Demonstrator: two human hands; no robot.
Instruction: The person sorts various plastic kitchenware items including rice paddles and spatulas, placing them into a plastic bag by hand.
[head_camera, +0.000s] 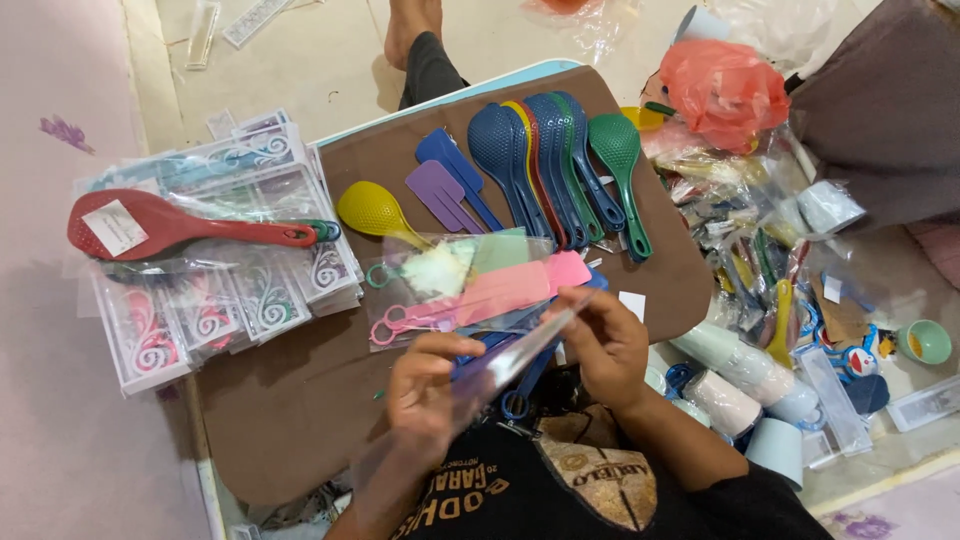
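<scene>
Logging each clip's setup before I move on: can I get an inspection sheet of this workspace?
Surface: brown board laid over a low table, on a pale floor.
Job's things: clear plastic sleeve held between both hands; under it a sleeve with pink and green spatulas.
Clutter: row of blue, red and green rice paddles; yellow paddle; purple and blue spatulas; red packaged paddle on stacked printed packs; red plastic bag; stacked pastel cups.
Hands: left hand and right hand both pinch the sleeve.
Cables: nothing seen.
Surroundings: another person's foot at the far edge.
</scene>
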